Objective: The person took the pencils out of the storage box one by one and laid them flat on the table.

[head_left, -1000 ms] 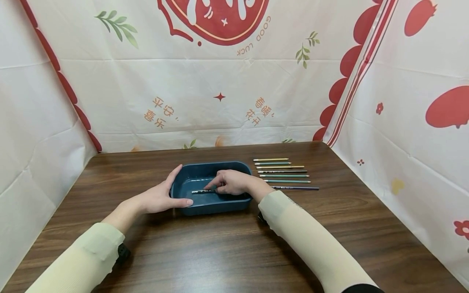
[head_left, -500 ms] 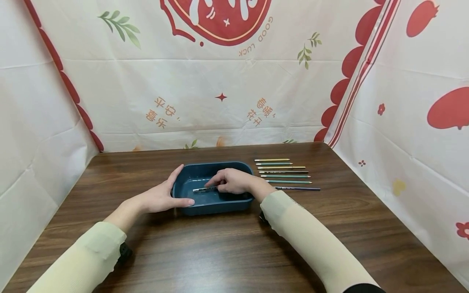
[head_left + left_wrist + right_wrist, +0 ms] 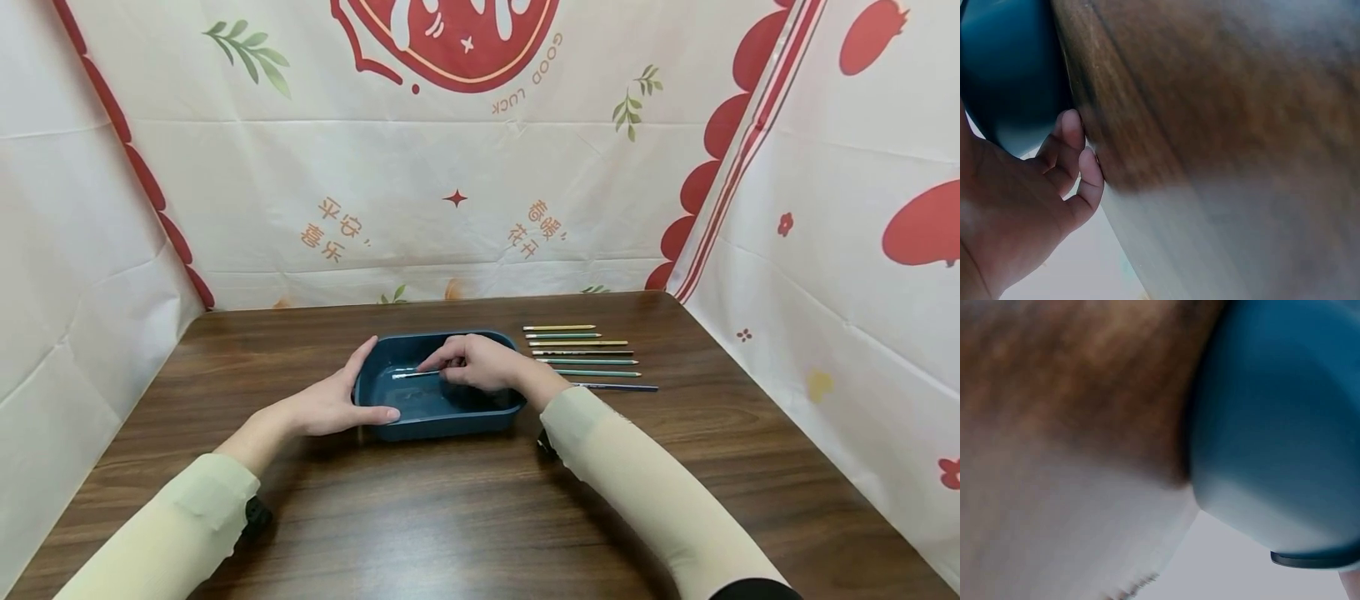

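A dark blue plastic basin [image 3: 442, 428] stands on the table in the head view. At its left end my left hand [image 3: 326, 406] holds it, thumb over the front rim and the other fingers along the outer wall. In the left wrist view, curled fingertips of the left hand [image 3: 1022, 200] lie by the basin's wall [image 3: 1010, 69]. My right hand [image 3: 483, 364] reaches inside the basin and pinches a pencil [image 3: 408, 375], whose pale end points left. The pencil's other end is hidden under the hand. The right wrist view shows mostly the basin's outer wall [image 3: 1279, 437].
To the right of the basin, several pencils lie side by side, among them a yellow pencil [image 3: 558, 327], a green pencil [image 3: 592, 362] and a dark blue pencil [image 3: 618, 387]. The brown wooden table [image 3: 420, 517] is bordered by a printed white cloth [image 3: 405, 167] behind and at both sides.
Inside the basin, my right hand has moved slightly toward the back with the pencil, which has shifted away from the front wall. My left hand keeps its hold on the basin.
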The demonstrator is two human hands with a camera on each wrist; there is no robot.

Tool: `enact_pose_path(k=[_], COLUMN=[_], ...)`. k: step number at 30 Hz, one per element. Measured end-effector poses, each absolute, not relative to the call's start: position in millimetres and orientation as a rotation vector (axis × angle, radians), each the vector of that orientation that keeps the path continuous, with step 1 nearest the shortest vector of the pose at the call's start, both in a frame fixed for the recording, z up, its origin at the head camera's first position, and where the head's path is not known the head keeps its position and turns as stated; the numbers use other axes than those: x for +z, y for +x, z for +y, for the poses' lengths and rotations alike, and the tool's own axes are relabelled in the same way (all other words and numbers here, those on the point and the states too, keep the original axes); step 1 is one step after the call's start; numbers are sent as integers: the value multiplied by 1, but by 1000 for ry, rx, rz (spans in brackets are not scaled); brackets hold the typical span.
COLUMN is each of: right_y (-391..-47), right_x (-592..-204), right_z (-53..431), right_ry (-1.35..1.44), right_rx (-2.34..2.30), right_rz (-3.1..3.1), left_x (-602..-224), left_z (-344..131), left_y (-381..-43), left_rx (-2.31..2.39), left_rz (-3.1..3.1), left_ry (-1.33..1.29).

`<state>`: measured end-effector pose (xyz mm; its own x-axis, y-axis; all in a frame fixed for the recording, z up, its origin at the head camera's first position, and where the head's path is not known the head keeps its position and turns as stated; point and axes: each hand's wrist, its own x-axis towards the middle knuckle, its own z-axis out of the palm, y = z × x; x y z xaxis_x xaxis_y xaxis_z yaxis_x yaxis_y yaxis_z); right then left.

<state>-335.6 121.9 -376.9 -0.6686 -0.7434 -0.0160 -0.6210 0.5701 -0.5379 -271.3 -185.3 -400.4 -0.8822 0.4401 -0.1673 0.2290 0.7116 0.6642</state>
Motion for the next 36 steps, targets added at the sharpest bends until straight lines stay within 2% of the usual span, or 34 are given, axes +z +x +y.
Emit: enact_pose_path(k=[12, 29, 36], right_y=[-323, -286, -277], right_x=[-351, -346, -357], right_z=[151, 260, 311], right_ry=[-1165, -1056, -971], right_rx=[-869, -974, -968], right_rz=[2573, 2668, 2734], left_x=[-402, -401, -401], left_z=[-184, -188, -185], left_y=[-272, -268, -268], left_rx=[942, 928, 929], left_rz=[2615, 2633, 2622], left_ry=[538, 534, 547])
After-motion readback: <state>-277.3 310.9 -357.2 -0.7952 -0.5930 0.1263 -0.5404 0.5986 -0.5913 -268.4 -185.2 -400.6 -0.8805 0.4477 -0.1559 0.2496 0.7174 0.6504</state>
